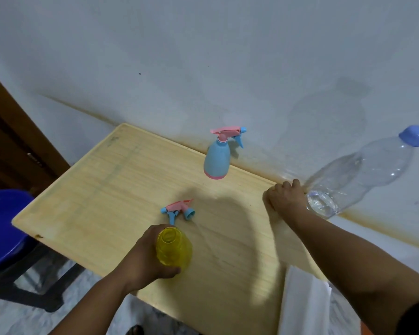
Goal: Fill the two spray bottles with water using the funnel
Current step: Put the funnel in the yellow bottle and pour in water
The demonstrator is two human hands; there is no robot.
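Yellow translucent bottle (174,246) in left hand (144,258); right hand (284,197) grips clear ribbed bottle (363,171).

I am seeing soft, dimmish light casting a broad shadow across the pale wooden table (121,180), with wide-angle bending at the edges.

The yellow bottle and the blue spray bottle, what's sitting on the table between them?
In the head view, a detached pink-and-blue spray head lies on its side on the table, between the open yellow bottle and the blue spray bottle, nearer the yellow one.
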